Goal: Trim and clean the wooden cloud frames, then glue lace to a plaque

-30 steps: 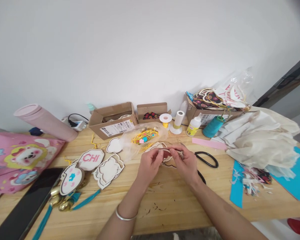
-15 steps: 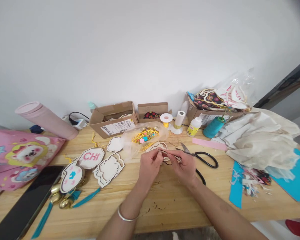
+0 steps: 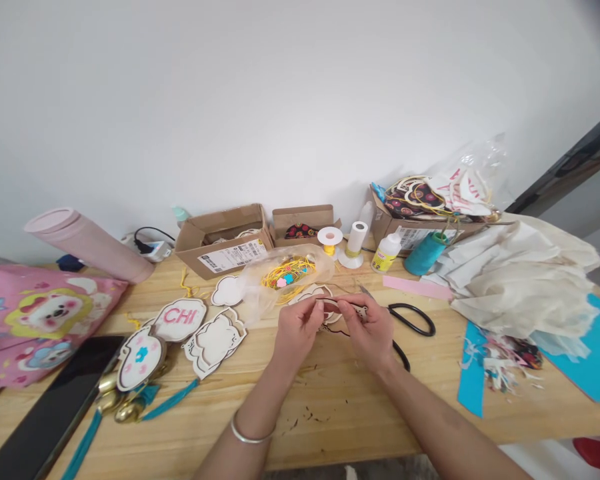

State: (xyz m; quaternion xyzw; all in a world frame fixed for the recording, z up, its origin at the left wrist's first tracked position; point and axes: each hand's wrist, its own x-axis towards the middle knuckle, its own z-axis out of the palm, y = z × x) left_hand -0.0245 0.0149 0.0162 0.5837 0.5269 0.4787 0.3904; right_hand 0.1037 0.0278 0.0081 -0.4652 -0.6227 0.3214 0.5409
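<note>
My left hand and my right hand are raised close together above the middle of the table. Between them they pinch a thin, dark-edged wooden cutout frame, thumbs and fingertips closed on its rim. My fingers cover much of its outline. Black-handled scissors lie beside my right hand, their blades partly hidden behind it. Beyond my hands another pale cutout rests on the wood. To the left lie a stack of cloud-shaped cutouts and a plaque lettered CHI.
Behind stand a cardboard box, a yellow thread spool, a glue bottle and a teal thread cone. Cream fabric and blue sheets lie right. Left are a phone, a pink tumbler and brass bells.
My hands have tilted the wooden cutout, so more of its face and outline shows between my fingers. The fingers of my right hand have shifted slightly along it. The view has moved slightly.
</note>
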